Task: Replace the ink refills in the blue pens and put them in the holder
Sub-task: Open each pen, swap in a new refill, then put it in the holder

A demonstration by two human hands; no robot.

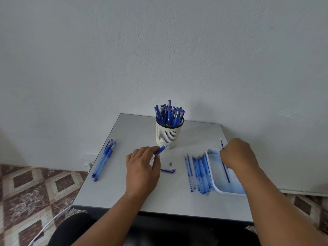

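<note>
Left hand (142,172) pinches an opened pen barrel (160,150), grip closed round it, mid-desk just before the holder (168,134), likely awaiting a refill. Right hand (238,154) curls round one refill (225,167) over the tray (215,187) at the desk's (174,197) right edge. Spare refills (199,173) lie beside the tray; cap (168,170) and tip (170,163) between the hands; two pens (103,159) at left edge. Nothing blocks the holder.

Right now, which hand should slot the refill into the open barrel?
Right. The right hand already pinches a refill over the tray; the left hand grips the pen barrel, so it likely steadies.
</note>
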